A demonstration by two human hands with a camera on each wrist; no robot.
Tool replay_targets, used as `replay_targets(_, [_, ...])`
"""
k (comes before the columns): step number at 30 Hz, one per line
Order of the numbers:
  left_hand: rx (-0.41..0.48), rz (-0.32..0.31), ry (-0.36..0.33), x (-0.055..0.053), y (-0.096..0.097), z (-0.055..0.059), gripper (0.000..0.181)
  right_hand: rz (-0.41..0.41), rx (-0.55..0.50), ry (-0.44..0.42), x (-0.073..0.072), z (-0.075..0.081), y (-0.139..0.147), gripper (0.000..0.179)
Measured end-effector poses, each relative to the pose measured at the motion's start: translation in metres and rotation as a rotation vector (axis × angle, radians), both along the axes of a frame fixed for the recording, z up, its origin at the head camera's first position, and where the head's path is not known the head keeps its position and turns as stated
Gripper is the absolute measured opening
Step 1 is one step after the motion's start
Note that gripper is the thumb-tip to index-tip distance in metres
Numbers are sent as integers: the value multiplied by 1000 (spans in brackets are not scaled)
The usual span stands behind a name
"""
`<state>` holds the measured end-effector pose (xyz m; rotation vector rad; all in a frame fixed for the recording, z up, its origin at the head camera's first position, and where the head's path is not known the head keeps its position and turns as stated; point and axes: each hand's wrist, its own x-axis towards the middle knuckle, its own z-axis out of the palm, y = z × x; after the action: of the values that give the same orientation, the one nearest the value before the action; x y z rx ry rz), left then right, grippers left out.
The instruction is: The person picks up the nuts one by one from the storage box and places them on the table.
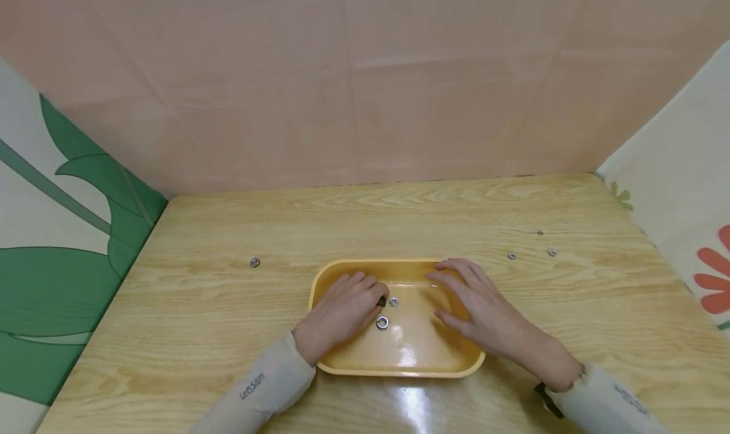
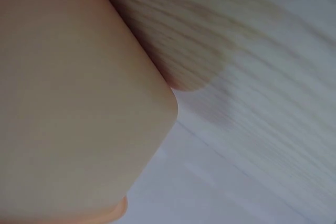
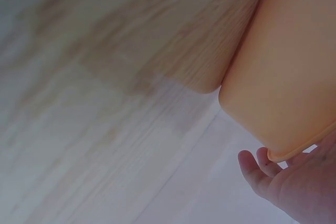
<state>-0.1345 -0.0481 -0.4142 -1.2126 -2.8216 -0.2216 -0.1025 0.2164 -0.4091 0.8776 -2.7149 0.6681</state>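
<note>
Yellow tray (image 1: pixel 399 374) sits upright on the wood-grain desk (image 1: pixel 199 332), well apart from the desk's left and right edges; a broad stretch of desk separates its far rim from the pink panel (image 1: pixel 353 104) along the back edge. Left hand (image 1: pixel 352 302) reaches over the left rim, fingers bent down into the tray. A dark patch (image 1: pixel 381 301) shows at its fingertips; cannot tell whether it pinches anything. Right hand (image 1: pixel 470 301) lies across the right rim, fingers spread, thumb inside, fingertips near the far rim. Large nut (image 1: pixel 382 322) and small nut (image 1: pixel 393 301) lie on the tray floor near the left hand, with bare floor between them and the right thumb. Outside, one lone nut (image 1: pixel 255 262) lies left of the tray; near nut (image 1: pixel 512 255) and outer nut (image 1: pixel 552 252) lie to the right, apart from each other.
</note>
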Motion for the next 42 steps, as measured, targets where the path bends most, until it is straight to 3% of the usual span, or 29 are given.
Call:
replay_targets(17, [54, -7, 19, 1, -2, 4, 13, -2, 20, -9, -1, -2, 1, 62])
replay_targets(28, [155, -54, 22, 1, -6, 8, 11, -2, 49, -4, -1, -1, 1, 60])
replay_targets(42, [206, -57, 75, 1, -14, 14, 14, 8, 67, 22, -1, 0, 1, 60])
